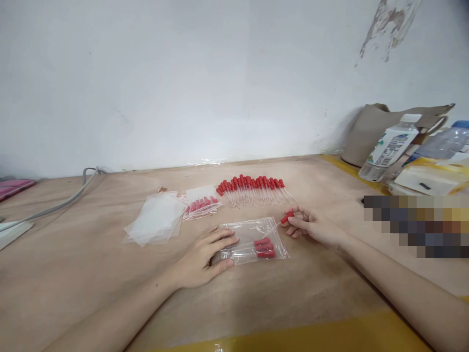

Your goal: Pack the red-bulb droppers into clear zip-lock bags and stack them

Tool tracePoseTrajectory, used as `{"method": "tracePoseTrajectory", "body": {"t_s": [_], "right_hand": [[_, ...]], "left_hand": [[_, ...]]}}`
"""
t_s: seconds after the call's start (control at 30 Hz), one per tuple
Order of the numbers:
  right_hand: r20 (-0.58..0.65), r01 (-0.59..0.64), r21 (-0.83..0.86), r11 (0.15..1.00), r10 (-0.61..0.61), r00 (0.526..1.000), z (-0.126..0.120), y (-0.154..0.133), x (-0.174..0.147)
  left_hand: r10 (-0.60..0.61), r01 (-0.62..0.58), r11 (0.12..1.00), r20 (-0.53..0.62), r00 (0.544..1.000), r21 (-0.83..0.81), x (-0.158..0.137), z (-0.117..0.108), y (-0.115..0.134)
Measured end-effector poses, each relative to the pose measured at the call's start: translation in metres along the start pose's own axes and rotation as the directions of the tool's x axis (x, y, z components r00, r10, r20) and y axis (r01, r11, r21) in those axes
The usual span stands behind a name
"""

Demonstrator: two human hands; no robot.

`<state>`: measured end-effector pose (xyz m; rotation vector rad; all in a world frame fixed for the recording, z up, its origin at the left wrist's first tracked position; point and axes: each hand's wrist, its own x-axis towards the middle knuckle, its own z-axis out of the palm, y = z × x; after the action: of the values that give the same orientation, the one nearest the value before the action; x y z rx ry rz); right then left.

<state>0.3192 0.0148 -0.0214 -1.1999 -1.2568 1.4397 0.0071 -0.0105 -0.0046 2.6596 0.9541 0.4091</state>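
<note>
My left hand [210,254] lies with fingers spread on the left end of a clear zip bag [245,230]. Inside that bag are several droppers [264,247], their red bulbs toward the right end. Pinched by its red bulb, another dropper [287,217] is in my right hand [302,222] at the bag's right edge. Its thin clear stem points left over or into the bag mouth; which one I cannot tell. Beyond the bag, a row of loose droppers [252,188] lies with red bulbs toward the wall.
Filled bags of droppers [201,201] lie left of the row, beside a stack of flat clear bags [156,217]. A grey cable [69,199] crosses the left side. At right stand a plastic bottle [390,146], a grey bag [361,132] and a tissue pack [428,178].
</note>
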Motion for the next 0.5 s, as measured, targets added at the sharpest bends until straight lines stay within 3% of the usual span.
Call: {"method": "tracePoseTrajectory", "body": {"t_s": [0.23,0.37,0.5], "right_hand": [[-0.010,0.032,-0.218,0.975,-0.035,0.999,-0.016,-0.001,0.004],[0.050,-0.006,-0.304,0.953,0.022,0.999,-0.009,-0.003,0.002],[0.060,0.099,-0.304,0.948,-0.085,0.995,0.006,0.002,0.002]], "left_hand": [[-0.010,0.010,1.000,0.014,1.000,0.024,-0.001,0.000,0.000],[-0.017,0.016,0.999,0.011,1.000,0.029,0.000,0.000,0.000],[-0.029,0.028,0.999,0.022,0.999,0.042,0.000,0.000,0.000]]}}
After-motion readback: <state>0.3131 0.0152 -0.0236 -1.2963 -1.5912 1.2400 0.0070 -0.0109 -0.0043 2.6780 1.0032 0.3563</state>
